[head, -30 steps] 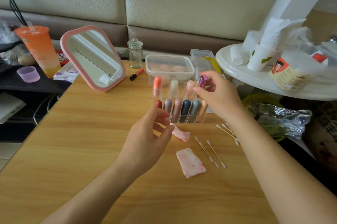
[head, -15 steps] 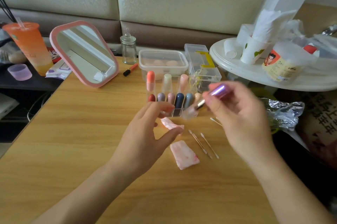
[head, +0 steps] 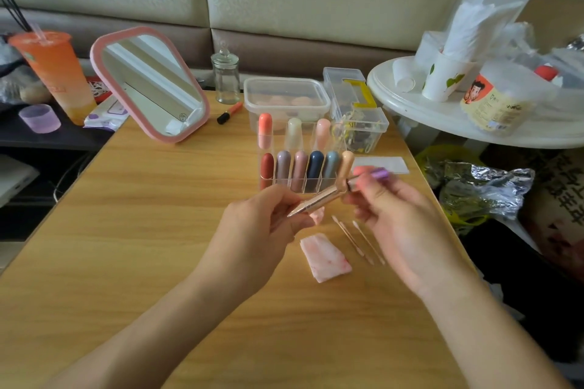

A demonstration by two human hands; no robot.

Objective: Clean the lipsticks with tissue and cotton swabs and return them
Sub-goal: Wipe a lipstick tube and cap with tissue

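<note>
A slim lipstick point(head: 319, 200) with a rose-gold tube and a purple cap end point(head: 380, 173) lies across both hands above the table. My left hand point(head: 262, 230) pinches the tube's lower end. My right hand point(head: 395, 218) grips the purple end. Behind them stands a clear organizer point(head: 303, 167) with several capped lipsticks in two rows. A pink-stained folded tissue point(head: 325, 257) lies on the wooden table point(head: 142, 230), a smaller stained piece point(head: 317, 216) sits half hidden under the lipstick, and several cotton swabs point(head: 360, 237) lie beside them.
A pink mirror point(head: 148, 82), a glass jar point(head: 226, 78), a loose orange lipstick point(head: 230, 112) and clear plastic boxes point(head: 286, 97) stand at the back. An orange drink cup point(head: 53, 72) stands far left. A white round side table point(head: 474, 116) with cups stands right.
My right hand lifted the purple-capped lipstick out of the organizer and brought it down toward me. My left hand rose and took hold of its other end.
</note>
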